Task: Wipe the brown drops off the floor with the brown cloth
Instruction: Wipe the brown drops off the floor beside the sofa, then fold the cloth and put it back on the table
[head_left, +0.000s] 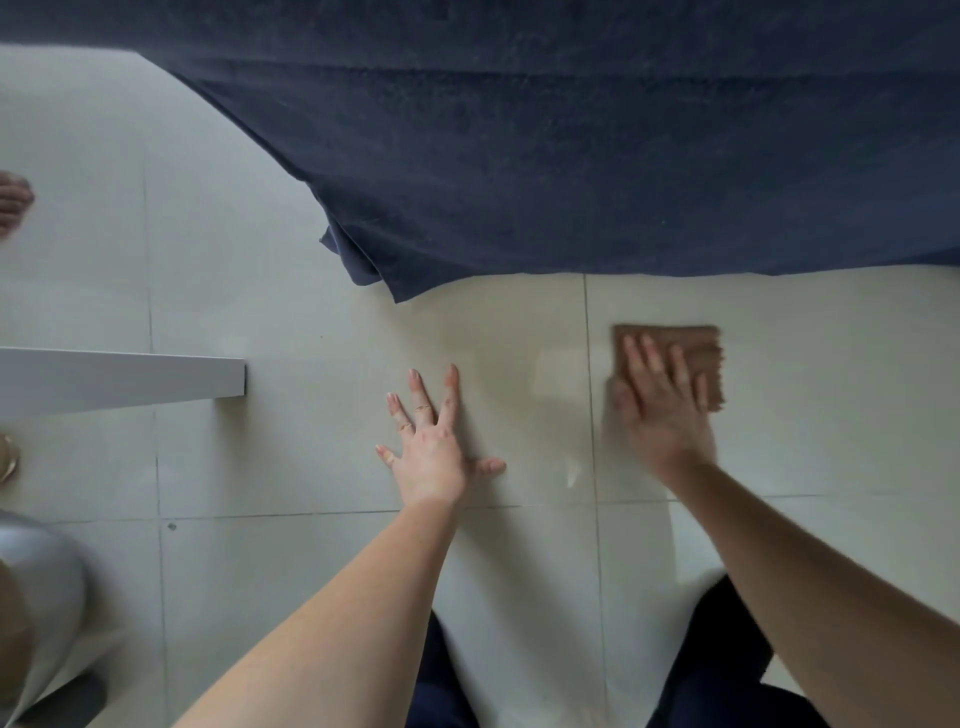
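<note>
Two bare hands, both laid palm down on a pale tiled floor (291, 291). Left hand (434, 447): fingers spread wide and flat on the tile, gripping nothing; rings on two fingers; thumb pointing right. Right hand (662, 410): blurred, fingers extended and pressed flat on top of a brown cloth (698, 353), holding it down against the floor rather than clenched around it. Brown cloth: small, folded into a rough square, lying on the tile just right of a grout line, its far and right edges showing beyond the fingers, right edge ragged. Faint brownish smear (498, 358) on the tile between the two hands, just left of the cloth; separate drops not distinguishable. Large dark blue fabric (571, 156) across the top, its lower edge lying on the floor just beyond the cloth, one folded corner hanging down left of centre. White board edge (124, 379) jutting in from the left, well apart from the left hand. Grey rounded object (47, 582) at lower left, partly cut off, kind not clear. Dark trouser legs (727, 649) at the bottom edge, between and beneath the forearms. Small dark speck (172, 527) on a tile near a grout crossing at lower left.
</note>
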